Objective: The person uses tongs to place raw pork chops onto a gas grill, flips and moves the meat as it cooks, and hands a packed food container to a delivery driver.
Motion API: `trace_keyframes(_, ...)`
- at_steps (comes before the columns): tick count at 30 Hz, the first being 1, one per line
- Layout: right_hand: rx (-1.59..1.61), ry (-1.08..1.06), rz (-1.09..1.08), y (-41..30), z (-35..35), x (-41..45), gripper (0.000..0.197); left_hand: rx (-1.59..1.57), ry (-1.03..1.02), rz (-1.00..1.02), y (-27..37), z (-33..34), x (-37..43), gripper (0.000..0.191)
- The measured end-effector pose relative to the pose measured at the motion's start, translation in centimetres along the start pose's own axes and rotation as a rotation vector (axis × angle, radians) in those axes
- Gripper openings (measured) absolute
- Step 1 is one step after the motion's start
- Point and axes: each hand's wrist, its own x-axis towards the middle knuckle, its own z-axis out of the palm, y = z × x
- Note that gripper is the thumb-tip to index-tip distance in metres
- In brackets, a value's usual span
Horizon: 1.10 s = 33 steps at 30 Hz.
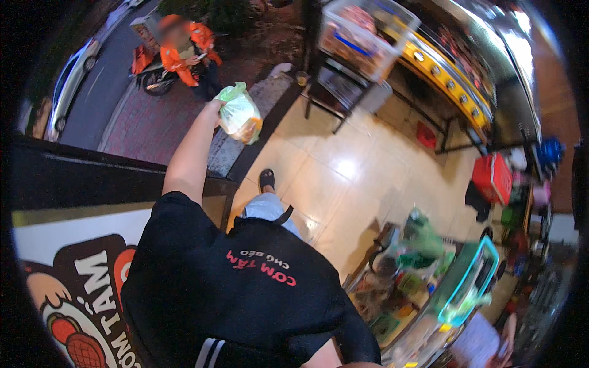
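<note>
My left hand (218, 109) is stretched forward past the doorway, gripping the gathered top of a pale green plastic bag (241, 115). White and orange contents show through the bag; I cannot tell what they are. Beyond it, out on the pavement, a person in an orange jacket and helmet (177, 50) is beside a parked motorbike (157, 82), with a small pale object in the hand. The bag hangs apart from that person. My right hand is out of view. Below my arm are my black printed shirt (262, 280) and one sandalled foot (267, 180).
A dark door threshold (264, 131) separates the tiled floor from the pavement. A clear plastic tub of meat (354, 41) sits on a dark stand beside a yellow-fronted grill (441, 76). At lower right are a cluttered counter, a teal-rimmed basket (490, 257) and another person's arm (508, 338).
</note>
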Motion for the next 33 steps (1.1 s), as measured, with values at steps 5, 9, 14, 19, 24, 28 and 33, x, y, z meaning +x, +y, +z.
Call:
trace_keyframes(5, -0.066, 0.19, -0.099, -9.2, 2.8, -0.2, 0.049, 0.123, 0.067, -0.294, 7.1, 1.1, 2.7, 0.02)
trace_keyframes(9, -0.548, 0.134, -0.331, -19.4, 2.6, 4.4, 0.049, 0.031, 0.193, -0.188, 11.3, -2.7, 7.1, 0.025)
trace_keyframes(14, -0.493, -0.099, -0.246, -30.2, 7.1, 8.2, 0.045, 0.007, 0.192, 0.169, 13.0, -1.6, 13.9, 0.045)
trace_keyframes(19, -0.999, -0.007, -0.291, -39.9, 8.6, 7.0, 0.05, 0.673, 0.622, 0.39, 13.1, -7.4, 21.0, 0.049)
trace_keyframes(24, -1.225, -0.002, -0.218, -41.6, 6.2, 10.8, 0.049, 0.802, 0.55, 0.284, 12.7, -13.2, 30.8, 0.053)
trace_keyframes(28, -1.18, 0.288, 0.011, -42.1, 7.2, 8.1, 0.052, 0.855, 0.482, 0.247, 13.2, -17.1, 38.1, 0.053)
trace_keyframes(33, -1.308, 0.043, -0.254, -42.3, 18.5, -2.4, 0.053, 1.072, 0.639, 0.227, 20.7, -18.1, 43.5, 0.05)
